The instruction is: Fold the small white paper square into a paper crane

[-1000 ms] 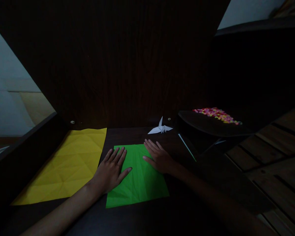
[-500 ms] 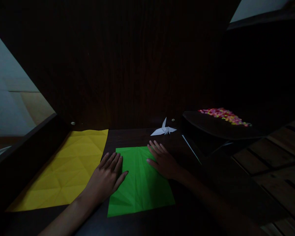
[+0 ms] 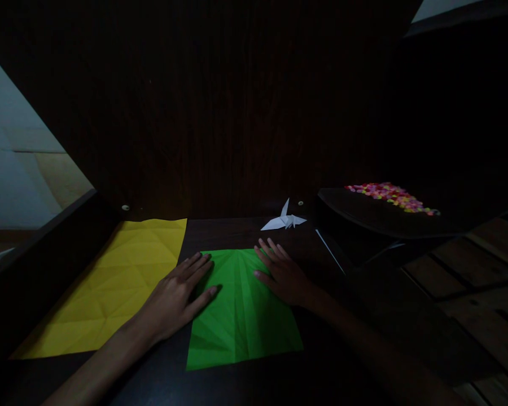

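Both hands [image 3: 175, 296] [image 3: 284, 276] press flat on green paper [image 3: 241, 316].

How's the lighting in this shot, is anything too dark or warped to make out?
Head view: very dim overall; the wooden backboard and the table are nearly black. The green paper, yellow paper and white paper crane stand out clearly. Both forearms fade into shadow near the lower edge. Straight edges bow outward at the sides, a wide-angle distortion. No glare.
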### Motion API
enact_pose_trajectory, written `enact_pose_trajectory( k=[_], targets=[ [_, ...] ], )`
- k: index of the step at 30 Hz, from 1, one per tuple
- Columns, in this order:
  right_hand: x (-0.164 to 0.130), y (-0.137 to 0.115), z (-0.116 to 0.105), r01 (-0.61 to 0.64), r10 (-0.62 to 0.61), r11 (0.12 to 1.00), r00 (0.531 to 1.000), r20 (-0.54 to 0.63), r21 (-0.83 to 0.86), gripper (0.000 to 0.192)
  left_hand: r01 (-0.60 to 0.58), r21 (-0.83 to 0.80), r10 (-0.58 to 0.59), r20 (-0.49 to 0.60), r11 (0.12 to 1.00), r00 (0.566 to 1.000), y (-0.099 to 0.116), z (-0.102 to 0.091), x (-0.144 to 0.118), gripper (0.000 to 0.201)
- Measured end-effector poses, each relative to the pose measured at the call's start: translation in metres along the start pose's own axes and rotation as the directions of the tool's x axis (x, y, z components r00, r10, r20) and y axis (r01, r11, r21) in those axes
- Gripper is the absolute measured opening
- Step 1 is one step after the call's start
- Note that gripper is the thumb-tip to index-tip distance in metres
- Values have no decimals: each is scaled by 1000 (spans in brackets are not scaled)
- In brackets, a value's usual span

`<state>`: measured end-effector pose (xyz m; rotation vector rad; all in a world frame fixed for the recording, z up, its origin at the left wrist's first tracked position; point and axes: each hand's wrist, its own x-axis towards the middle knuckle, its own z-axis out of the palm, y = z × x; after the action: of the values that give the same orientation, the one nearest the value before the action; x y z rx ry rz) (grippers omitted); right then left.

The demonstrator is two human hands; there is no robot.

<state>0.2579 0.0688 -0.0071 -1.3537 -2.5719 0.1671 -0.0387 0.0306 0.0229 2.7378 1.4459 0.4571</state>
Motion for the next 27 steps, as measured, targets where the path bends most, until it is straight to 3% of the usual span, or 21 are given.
enact_pose_trajectory(
  k=[10,27],
  targets=[
    [-4,6,-1,1,2,997,999,-39,79,55,-105,45,101,69,993,992,-2,18,-2,65],
    [-6,8,-1,31,-30,999,999,-25,27,54,-113,48,111,55,992,992,-4,23,-4,66]
  ],
)
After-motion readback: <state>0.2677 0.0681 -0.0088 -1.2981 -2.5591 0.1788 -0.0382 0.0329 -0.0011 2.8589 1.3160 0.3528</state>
